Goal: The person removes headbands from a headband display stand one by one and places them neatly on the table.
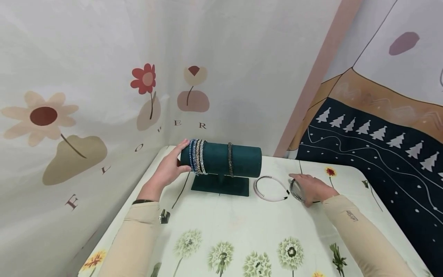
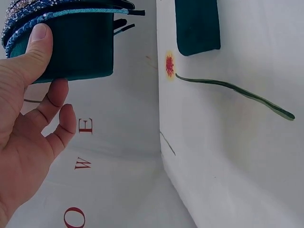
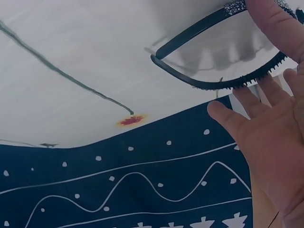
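A dark green velvet display stand (image 1: 243, 159), a horizontal roll on a flat base, bears several glittery headbands (image 1: 198, 157) crowded at its left end and a single dark beaded headband (image 1: 230, 159) further right. My left hand (image 1: 167, 169) grips the roll's left end; in the left wrist view its thumb (image 2: 40, 42) presses beside a blue headband (image 2: 76, 14). At the right, my right hand (image 1: 311, 187) holds a black headband (image 3: 199, 28) with a sparkly top and toothed inner edge, thumb on one side and fingers on the other. A pale headband (image 1: 271, 200) lies between stand and right hand.
The table wears a white cloth (image 1: 221, 219) printed with flowers. Pale curtains (image 1: 242, 77) hang behind and to the left. Dark blue fabric with white trees (image 1: 363, 129) drapes along the right side.
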A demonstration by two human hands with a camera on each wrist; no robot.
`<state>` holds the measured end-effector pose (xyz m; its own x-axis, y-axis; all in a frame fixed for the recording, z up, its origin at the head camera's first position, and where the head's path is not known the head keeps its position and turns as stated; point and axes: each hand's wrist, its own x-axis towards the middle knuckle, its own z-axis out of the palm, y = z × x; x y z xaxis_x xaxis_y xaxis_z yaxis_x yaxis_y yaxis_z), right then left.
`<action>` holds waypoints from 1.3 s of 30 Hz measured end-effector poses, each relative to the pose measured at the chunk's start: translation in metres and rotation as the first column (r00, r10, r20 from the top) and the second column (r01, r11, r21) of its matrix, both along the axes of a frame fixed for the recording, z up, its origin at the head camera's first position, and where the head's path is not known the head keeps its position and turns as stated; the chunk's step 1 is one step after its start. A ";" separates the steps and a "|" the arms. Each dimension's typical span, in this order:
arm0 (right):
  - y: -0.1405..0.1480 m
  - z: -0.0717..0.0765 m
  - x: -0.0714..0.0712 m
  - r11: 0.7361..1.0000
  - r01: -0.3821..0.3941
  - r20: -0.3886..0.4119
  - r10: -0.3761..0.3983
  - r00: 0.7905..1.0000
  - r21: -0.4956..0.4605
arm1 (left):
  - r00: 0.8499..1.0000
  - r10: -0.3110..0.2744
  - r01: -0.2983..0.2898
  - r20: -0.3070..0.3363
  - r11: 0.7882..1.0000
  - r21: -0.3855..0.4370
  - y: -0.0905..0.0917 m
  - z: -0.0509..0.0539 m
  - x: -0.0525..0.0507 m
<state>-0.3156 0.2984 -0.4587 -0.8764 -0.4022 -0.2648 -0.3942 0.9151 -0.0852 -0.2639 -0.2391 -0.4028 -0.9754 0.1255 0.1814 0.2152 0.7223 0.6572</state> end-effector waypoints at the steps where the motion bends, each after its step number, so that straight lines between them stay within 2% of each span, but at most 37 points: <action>1: 0.001 0.000 0.000 1.000 0.004 0.012 -0.003 1.000 -0.006 | 1.000 0.000 0.000 0.000 1.000 0.000 0.001 0.000 -0.001; 8: 0.004 0.005 0.002 0.999 0.046 0.118 -0.043 0.992 -0.024 | 1.000 -0.014 0.014 -0.005 1.000 -0.015 0.005 0.001 -0.006; 14: 0.008 0.009 0.003 1.000 -0.008 0.067 0.008 0.998 -0.005 | 1.000 -0.018 0.018 -0.021 1.000 -0.011 0.007 0.003 -0.007; 20: 0.009 0.006 0.002 1.000 -0.014 0.059 0.015 0.998 -0.017 | 0.999 -0.023 0.022 -0.023 1.000 -0.018 0.004 0.000 -0.006; 29: -0.005 -0.005 -0.003 0.998 0.060 0.078 -0.060 0.995 0.015 | 1.000 -0.009 0.009 -0.016 1.000 -0.020 -0.003 -0.002 -0.002; 39: -0.013 -0.013 -0.004 0.993 0.100 0.065 -0.104 0.992 0.060 | 1.000 -0.010 0.009 -0.012 1.000 -0.023 -0.003 -0.002 -0.002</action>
<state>-0.3194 0.2851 -0.4719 -0.8913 -0.2942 -0.3450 -0.2936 0.9543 -0.0555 -0.2654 -0.2416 -0.4050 -0.9718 0.1390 0.1905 0.2301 0.7353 0.6374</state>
